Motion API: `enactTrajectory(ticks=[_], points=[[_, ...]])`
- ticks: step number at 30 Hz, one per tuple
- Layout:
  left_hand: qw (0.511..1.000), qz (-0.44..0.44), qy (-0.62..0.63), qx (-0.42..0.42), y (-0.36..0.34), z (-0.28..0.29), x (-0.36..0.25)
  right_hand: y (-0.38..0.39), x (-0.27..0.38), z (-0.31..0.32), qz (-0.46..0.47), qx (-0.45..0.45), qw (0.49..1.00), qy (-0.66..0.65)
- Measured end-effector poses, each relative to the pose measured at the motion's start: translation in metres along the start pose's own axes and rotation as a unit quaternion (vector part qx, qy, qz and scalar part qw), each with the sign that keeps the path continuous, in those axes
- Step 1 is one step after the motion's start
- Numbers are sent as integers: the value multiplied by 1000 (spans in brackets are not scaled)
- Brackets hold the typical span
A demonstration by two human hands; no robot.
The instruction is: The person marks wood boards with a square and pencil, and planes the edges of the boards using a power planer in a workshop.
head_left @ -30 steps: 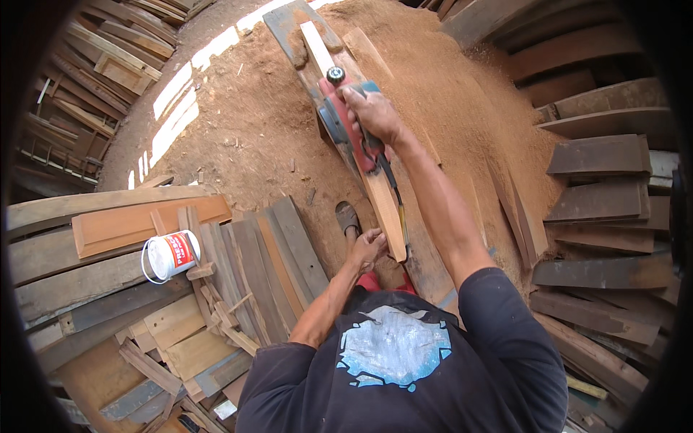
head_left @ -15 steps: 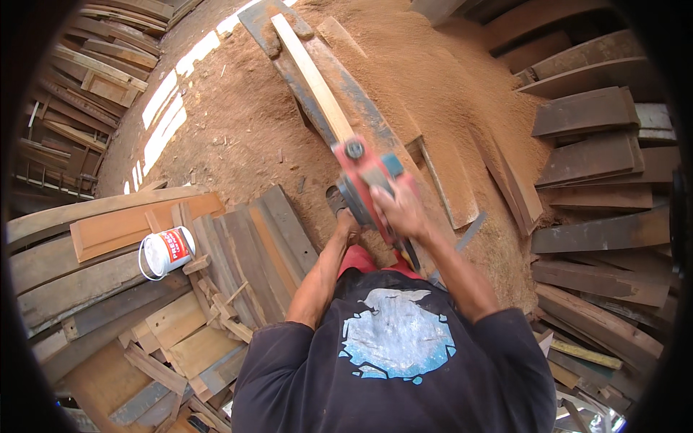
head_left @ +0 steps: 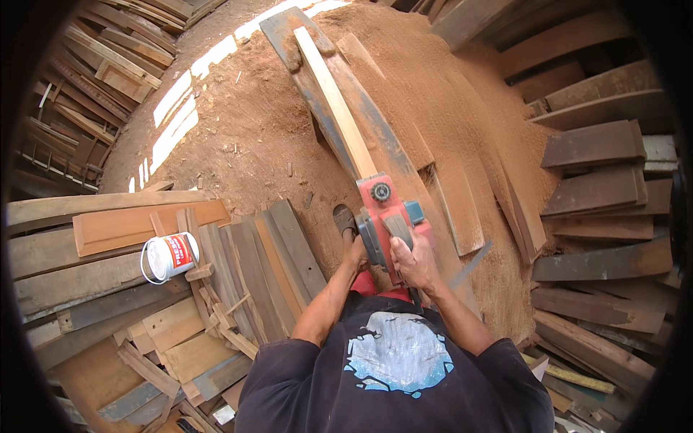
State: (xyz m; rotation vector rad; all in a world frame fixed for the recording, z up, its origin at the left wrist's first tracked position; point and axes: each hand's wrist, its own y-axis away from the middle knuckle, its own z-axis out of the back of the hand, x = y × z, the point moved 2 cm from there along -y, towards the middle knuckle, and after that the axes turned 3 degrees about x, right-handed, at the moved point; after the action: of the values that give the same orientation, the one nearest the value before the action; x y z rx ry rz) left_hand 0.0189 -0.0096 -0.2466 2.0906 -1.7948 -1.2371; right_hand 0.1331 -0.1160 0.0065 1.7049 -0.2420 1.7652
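A red electric hand planer (head_left: 377, 216) with a black front knob and a blue-green side part sits on a long pale wood strip (head_left: 333, 101). My right hand (head_left: 413, 261) is closed round the planer's rear handle. Beside the planer's left edge, close to my body, is my left hand (head_left: 355, 254); its fingers look curled and are partly hidden by the planer, so what they hold cannot be made out. The strip lies lengthwise on a worn plank bench (head_left: 382, 137), its far end against a stop block (head_left: 289, 52). The planer covers the strip's near end.
Sawdust (head_left: 447, 108) covers the ground right of the bench, with boards partly buried in it. Stacked planks (head_left: 599, 191) line the right side. At left, a white bucket (head_left: 167, 258) stands on piled boards (head_left: 79, 278). My sandaled foot (head_left: 345, 219) is beside the bench.
The planer and my right hand have come back along the strip toward my body, baring more of the strip. The whole view has shifted slightly.
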Motion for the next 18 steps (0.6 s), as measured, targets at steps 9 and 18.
enactTrajectory(ticks=[9,18], points=[[941,100,-248,206,12,16,52,-171,85,-22,27,23,999,-29],[855,209,-338,334,30,14,-10,-324,134,-38,57,21,998,6]])
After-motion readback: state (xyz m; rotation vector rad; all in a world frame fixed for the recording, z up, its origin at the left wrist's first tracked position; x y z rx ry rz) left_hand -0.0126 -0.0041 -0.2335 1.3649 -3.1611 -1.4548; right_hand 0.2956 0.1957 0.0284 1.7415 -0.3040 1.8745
